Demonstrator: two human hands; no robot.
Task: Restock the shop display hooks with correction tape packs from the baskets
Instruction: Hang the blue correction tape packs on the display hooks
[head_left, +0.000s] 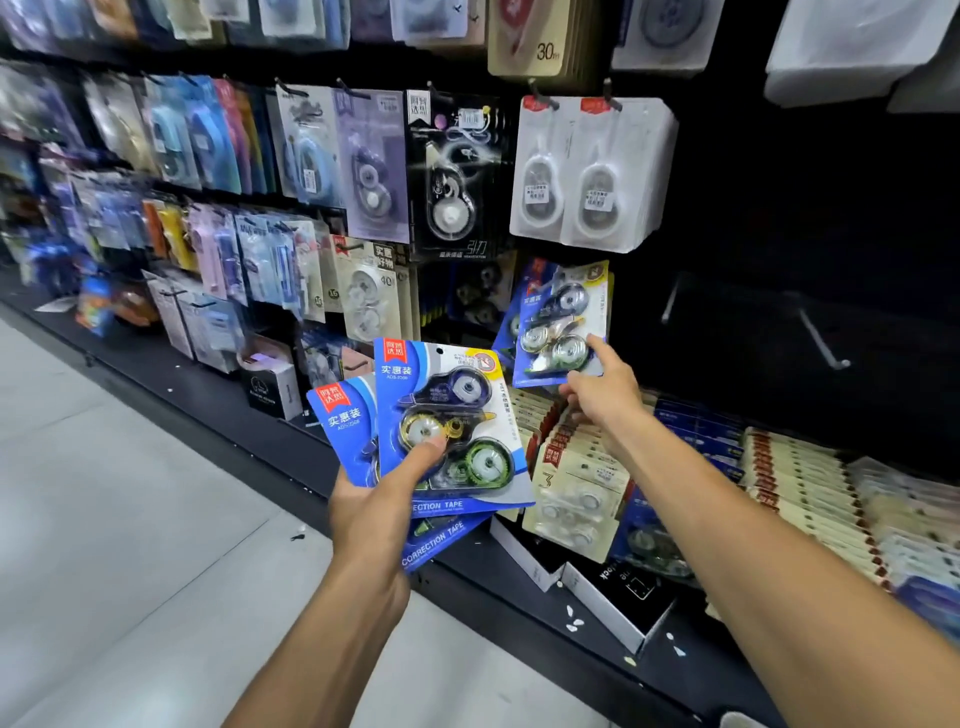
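Correction tape packs were in both of our hands at this moment. Our left hand (379, 499) gripped a small fan of blue packs (447, 431) from below, thumb pressed across the front blister and fingers curled behind, with at least two more cards showing under the front one. These packs stood roughly upright, their long axis running up towards the display and their hang holes at the top edge.

Our right hand (602, 392) reached further forward and up, fingers pinching the lower edge of a single blue pack (563, 325). That pack was tilted, its top leaning left and in towards the black panel, where more of the same kind hung just behind it. We could not see the hook itself under the card, nor whether the hole was already threaded on.

The relation that mattered, as we judged it: the target hook lay above and ahead of the right hand, which was clearly the nearer one, while the left hand's stock sat lower and to the left, within easy reach.

Beyond, two bare hooks (821, 338) stuck out of the panel to the right, well apart from both hands. White packs (592, 171) hung above, and boxed stock filled the shelf (519, 597) below.
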